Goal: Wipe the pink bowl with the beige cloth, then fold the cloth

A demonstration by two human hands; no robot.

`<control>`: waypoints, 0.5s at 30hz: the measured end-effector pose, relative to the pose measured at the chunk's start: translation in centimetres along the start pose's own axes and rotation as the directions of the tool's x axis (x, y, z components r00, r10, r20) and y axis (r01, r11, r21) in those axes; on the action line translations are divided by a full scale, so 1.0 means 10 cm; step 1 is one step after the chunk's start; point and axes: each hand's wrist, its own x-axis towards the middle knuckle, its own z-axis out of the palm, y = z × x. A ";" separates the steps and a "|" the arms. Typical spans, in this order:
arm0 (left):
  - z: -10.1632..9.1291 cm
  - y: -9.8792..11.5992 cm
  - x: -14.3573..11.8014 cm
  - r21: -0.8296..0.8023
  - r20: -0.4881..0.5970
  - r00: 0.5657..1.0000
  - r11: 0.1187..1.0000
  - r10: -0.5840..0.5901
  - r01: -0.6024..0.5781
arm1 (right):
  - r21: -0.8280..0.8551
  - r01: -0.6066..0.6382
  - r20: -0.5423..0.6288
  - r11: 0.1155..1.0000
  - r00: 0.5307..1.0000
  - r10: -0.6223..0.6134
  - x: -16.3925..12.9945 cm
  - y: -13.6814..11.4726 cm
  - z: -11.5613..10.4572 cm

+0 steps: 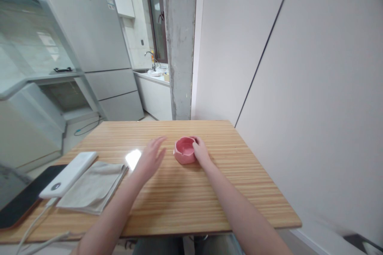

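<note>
A pink ashtray-like bowl (184, 152) with notches in its rim sits on the wooden table (245, 191). Gripping its right side is my right hand (201, 151), thumb at the rim and the other fingers mostly hidden behind it. My left hand (153, 155) hovers to the left of the bowl, apart from it, fingers spread and holding nothing. Left of my left forearm lies a folded grey cloth (92, 187).
A white power bank (70, 175) with a white cable (37, 219) lies at the table's left, partly over a dark flat board (24, 199). Beyond the table stand a grey fridge (86, 28), a concrete pillar (181, 44) and a sink counter (154, 95). A pale wall (314, 87) runs along the right.
</note>
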 end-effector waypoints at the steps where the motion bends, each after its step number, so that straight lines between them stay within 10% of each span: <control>1: -0.15 -0.17 -0.09 0.079 -0.056 0.988 0.985 -0.146 0.151 | -0.001 -0.003 -0.002 1.000 1.000 0.003 0.00 0.00 0.00; 4: -0.53 -0.70 -0.44 0.428 -0.159 0.875 0.767 -0.458 0.479 | 0.000 0.001 0.007 1.000 1.000 -0.001 0.01 -0.02 -0.01; 8: -0.77 -1.12 -0.80 0.683 -0.106 0.738 0.491 -0.666 0.541 | 0.002 -0.003 0.019 1.000 1.000 0.003 0.00 -0.06 -0.02; 15: -0.79 -1.25 -0.84 0.686 -0.029 0.617 0.433 -0.786 0.585 | -0.018 -0.007 0.025 1.000 1.000 0.008 0.00 -0.07 -0.02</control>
